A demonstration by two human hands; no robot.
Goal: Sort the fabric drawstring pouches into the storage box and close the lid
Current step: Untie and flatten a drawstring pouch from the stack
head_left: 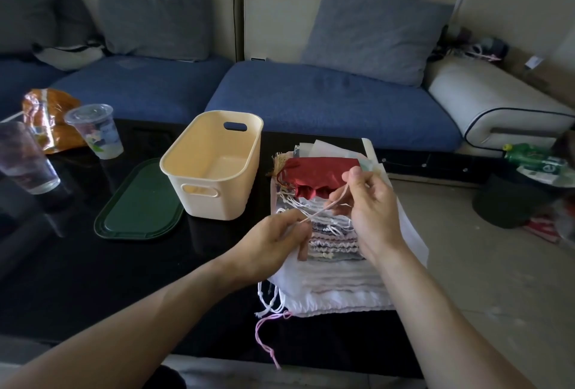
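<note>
The table is black and glossy, mirroring what stands on it. On it the box looks like smooth cream plastic with a faint sheen; left of the box the dark green lid is smooth plastic too. Right of the box the pouches are soft matt cloth, gathered and wrinkled, with thin twisted cords; the red pouch has a slight satin shine. Far left of the box two cups are clear plastic. Behind the box the sofa is rough blue woven cloth
</note>
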